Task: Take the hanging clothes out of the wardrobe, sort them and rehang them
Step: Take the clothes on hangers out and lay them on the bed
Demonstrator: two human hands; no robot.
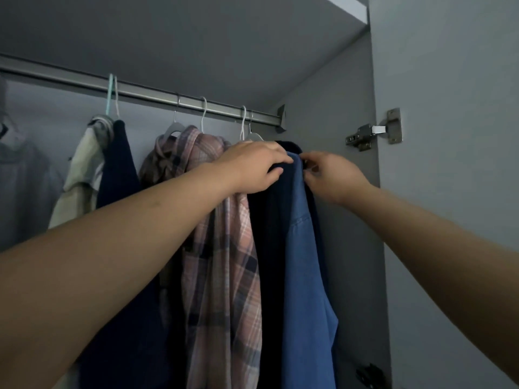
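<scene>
A metal rail (146, 92) runs across the wardrobe with clothes on hangers. At its right end hang a blue denim shirt (306, 270), a black garment (269, 248) and a pink plaid shirt (222, 262). My left hand (252, 167) grips the top of the black garment and the blue shirt at the shoulder. My right hand (334, 175) pinches the blue shirt's collar from the right. The hangers under both hands are hidden.
Further left hang a brownish plaid shirt (160, 161), a navy garment (118, 169), a cream shirt (81, 175) and a grey one (25, 186). The wardrobe side wall (337, 113) is close on the right, with the open door (449, 192) and its hinge (373, 133).
</scene>
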